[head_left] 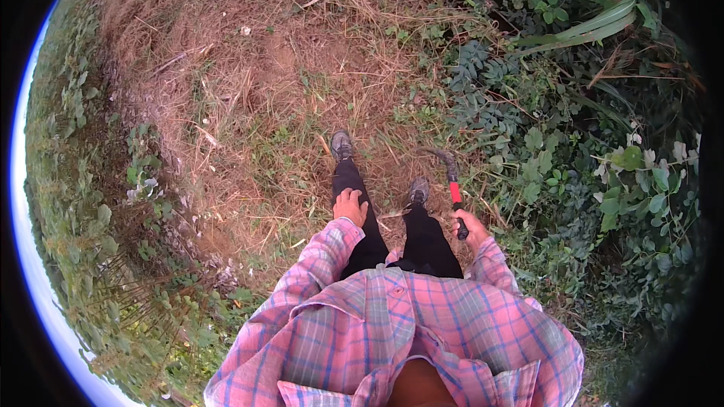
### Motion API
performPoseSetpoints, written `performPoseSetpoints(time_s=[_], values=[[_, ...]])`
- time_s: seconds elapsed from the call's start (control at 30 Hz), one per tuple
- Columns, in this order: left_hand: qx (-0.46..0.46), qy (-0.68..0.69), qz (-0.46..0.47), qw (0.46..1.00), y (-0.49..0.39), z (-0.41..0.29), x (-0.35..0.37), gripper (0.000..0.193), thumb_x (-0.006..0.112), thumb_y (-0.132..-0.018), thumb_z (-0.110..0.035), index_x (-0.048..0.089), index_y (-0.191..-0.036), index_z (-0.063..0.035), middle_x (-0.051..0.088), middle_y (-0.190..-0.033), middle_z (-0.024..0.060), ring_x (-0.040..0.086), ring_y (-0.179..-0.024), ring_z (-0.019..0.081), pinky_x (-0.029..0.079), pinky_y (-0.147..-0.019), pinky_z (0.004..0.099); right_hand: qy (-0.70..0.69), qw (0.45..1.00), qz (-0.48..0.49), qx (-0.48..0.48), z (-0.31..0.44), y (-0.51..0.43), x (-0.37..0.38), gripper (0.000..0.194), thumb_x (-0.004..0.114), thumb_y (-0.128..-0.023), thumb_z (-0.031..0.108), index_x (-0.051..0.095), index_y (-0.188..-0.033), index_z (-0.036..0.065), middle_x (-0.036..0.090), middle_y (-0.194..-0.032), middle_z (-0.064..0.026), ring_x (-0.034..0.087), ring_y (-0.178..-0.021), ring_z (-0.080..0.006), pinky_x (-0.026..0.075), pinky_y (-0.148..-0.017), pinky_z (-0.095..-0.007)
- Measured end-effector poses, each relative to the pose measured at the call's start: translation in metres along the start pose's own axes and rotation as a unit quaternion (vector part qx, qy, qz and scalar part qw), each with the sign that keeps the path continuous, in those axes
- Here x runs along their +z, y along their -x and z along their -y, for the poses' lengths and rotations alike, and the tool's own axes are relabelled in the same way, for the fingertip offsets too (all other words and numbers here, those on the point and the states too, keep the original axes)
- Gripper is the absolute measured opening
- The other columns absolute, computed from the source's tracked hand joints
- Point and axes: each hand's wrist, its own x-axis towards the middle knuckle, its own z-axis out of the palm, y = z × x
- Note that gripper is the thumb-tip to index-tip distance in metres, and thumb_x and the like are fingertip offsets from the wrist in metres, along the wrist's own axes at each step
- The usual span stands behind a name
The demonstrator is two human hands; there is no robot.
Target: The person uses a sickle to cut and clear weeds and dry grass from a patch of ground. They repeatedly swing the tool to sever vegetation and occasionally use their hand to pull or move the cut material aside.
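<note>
My right hand grips the black handle of a sickle. A red band circles the tool above the grip, and its dark curved blade bends left at the top, over the ground beside my right shoe. With nothing in it, my left hand rests against the left leg of my black trousers, fingers slightly spread. My left shoe is planted further forward on the dry grass.
Dry cut grass and bare reddish soil spread ahead and to the left. Dense leafy vines and shrubs crowd the right side, with long grass blades at the upper right. More tall greenery lines the far left.
</note>
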Motion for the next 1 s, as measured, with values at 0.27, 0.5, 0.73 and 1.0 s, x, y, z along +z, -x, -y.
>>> performPoseSetpoints(time_s=[0.27,0.5,0.73,1.0], values=[[-0.058,-0.113,0.102,0.987,-0.043,0.044,-0.007,0.052,0.058,-0.084,-0.039,0.045,-0.127,-0.0121,0.04,-0.136,0.0115,0.036,-0.126,0.0323,0.032,-0.102,0.0473,-0.181,0.947,-0.248,-0.099,-0.005,-0.114,-0.01,0.012,0.056,-0.078,0.01,0.045,-0.076,0.01,0.047,-0.055,-0.0053,0.047,-0.044,-0.0198,0.044,-0.038,-0.0342],[-0.109,-0.053,0.121,0.985,-0.062,0.078,-0.009,0.043,0.057,-0.087,-0.036,0.05,-0.119,-0.0092,0.047,-0.128,0.0115,0.046,-0.117,0.0321,0.041,-0.097,0.0411,-0.301,0.926,-0.168,-0.152,-0.014,-0.264,0.222,0.01,0.051,-0.084,0.011,0.044,-0.078,0.006,0.048,-0.059,-0.0059,0.047,-0.043,-0.0183,0.042,-0.039,-0.034],[-0.131,0.014,0.036,0.991,-0.06,0.087,0.012,0.037,0.064,-0.08,-0.03,0.056,-0.108,-0.0073,0.055,-0.111,0.0136,0.054,-0.103,0.03,0.044,-0.089,0.0408,0.038,0.936,0.315,0.15,-0.088,-0.222,0.442,0.017,0.064,-0.08,0.017,0.051,-0.08,0.005,0.051,-0.058,-0.0022,0.048,-0.042,-0.0114,0.04,-0.035,-0.0278],[-0.237,0.092,0.094,0.963,-0.062,0.088,0.01,0.028,0.057,-0.087,-0.027,0.054,-0.107,-0.0085,0.056,-0.112,0.013,0.054,-0.102,0.0305,0.044,-0.088,0.0409,-0.112,0.99,0.084,0.003,-0.06,-0.182,0.289,0.013,0.06,-0.084,0.015,0.054,-0.093,0.008,0.048,-0.062,0.0025,0.047,-0.046,-0.0081,0.04,-0.04,-0.0238]])
